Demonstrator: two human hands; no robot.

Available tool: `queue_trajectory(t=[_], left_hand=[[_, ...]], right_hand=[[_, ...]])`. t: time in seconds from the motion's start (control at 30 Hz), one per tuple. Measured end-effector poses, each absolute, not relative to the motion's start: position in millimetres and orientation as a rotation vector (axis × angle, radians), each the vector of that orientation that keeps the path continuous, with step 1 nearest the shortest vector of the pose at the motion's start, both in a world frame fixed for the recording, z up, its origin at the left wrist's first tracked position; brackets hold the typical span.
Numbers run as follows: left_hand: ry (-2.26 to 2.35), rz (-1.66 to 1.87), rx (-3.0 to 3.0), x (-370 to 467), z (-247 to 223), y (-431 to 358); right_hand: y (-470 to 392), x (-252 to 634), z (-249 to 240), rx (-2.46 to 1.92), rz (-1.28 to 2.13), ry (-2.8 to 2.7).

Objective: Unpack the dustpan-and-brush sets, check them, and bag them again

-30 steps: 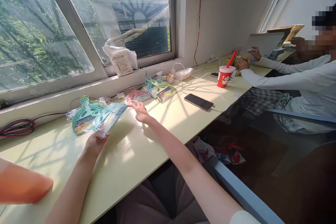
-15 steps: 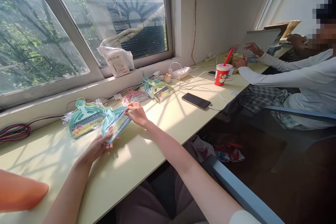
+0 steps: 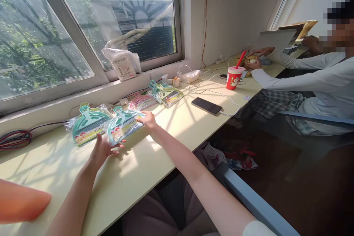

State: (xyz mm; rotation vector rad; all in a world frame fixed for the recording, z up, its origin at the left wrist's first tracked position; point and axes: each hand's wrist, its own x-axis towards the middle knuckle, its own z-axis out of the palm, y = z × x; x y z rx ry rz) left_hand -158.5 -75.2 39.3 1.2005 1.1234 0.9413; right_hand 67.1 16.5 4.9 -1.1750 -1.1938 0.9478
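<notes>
Over the flat, pale-yellow tabletop [image 3: 124, 177], the teal, fan-shaped plastic dustpan-and-brush set in clear wrap [image 3: 125, 126] has turned to show you more of its face, beside another wrapped teal set [image 3: 91, 123]. Your bare left hand [image 3: 103, 151] has loosened, fingers spread by the near corner, contact unclear; your bare right hand [image 3: 148, 119] pinches the right edge, apparently carrying the hold.

Red cup [image 3: 233, 81], dark phone [image 3: 206, 106], white packet [image 3: 124, 67] by window [image 3: 149, 18]

Teal dustpan set [image 3: 121, 124] (plastic-wrapped), tilted
</notes>
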Motion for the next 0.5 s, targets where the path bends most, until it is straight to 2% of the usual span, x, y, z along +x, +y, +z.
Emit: queue_trajectory(t=[0.2, 0.37, 0.5], left_hand=[[1.413, 1.155, 1.237, -142, 24, -71], [1.429, 1.342, 1.126, -141, 19, -56], [1.452, 1.364, 1.152, -134, 29, -36]], right_hand=[[12, 68, 11, -1.154, 0.941, -1.238], [7, 57, 5, -1.072, 0.978, -1.213], [4, 53, 1, -1.160, 0.807, -1.128]])
